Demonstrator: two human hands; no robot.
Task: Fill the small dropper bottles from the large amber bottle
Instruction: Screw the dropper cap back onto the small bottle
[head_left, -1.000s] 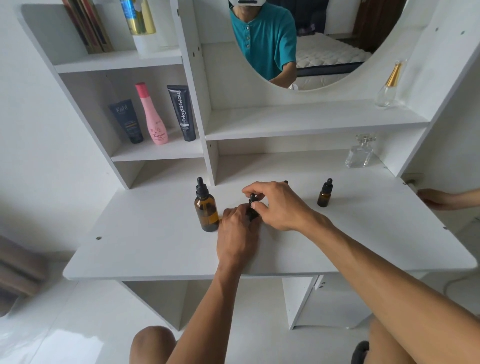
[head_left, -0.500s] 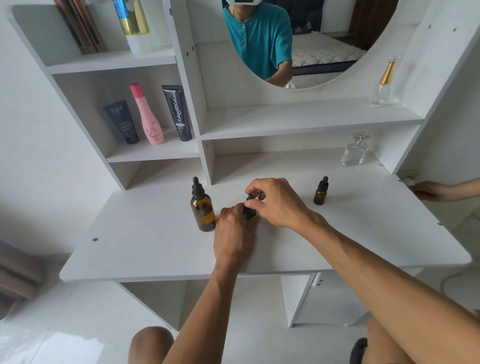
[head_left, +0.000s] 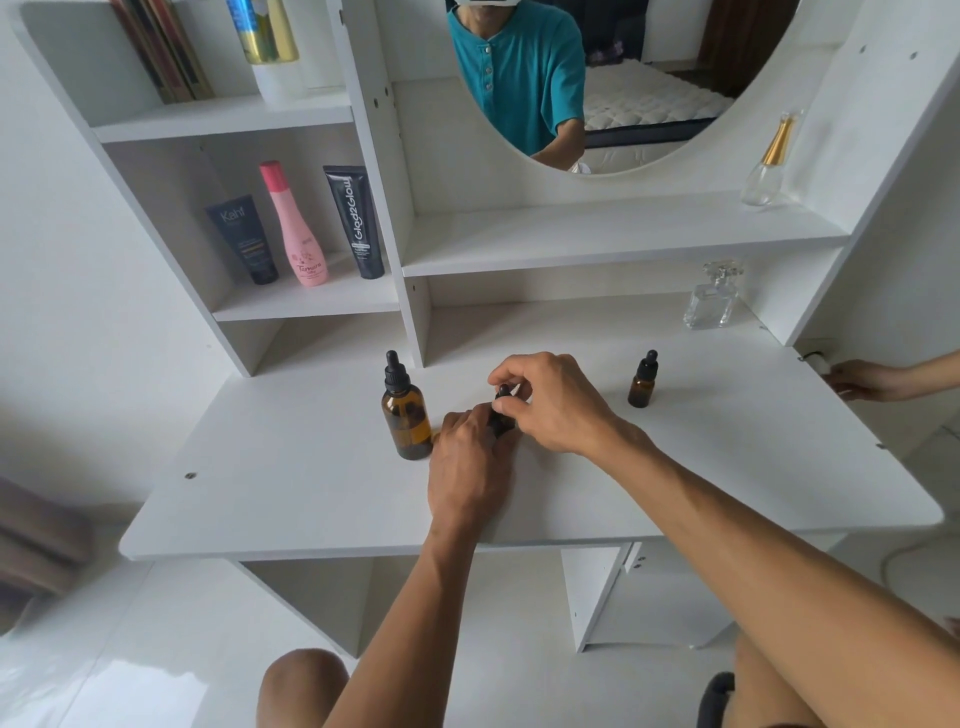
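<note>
The large amber bottle (head_left: 406, 418) stands capped with a black dropper top on the white desk (head_left: 311, 483), just left of my hands. My left hand (head_left: 467, 467) wraps the body of a small dropper bottle (head_left: 501, 415), mostly hidden by fingers. My right hand (head_left: 550, 400) pinches that bottle's black dropper cap from above. A second small amber dropper bottle (head_left: 643, 380) stands capped to the right, apart from both hands.
A clear perfume bottle (head_left: 712, 299) sits at the desk's back right; another with a gold cap (head_left: 770, 166) is on the shelf above. Tubes and a pink bottle (head_left: 297, 228) fill the left shelf. Another person's hand (head_left: 867, 380) rests at the desk's right edge.
Both hands stay on the small bottle at the same spot; the right fingers have shifted slightly on its cap. The view moved a little.
</note>
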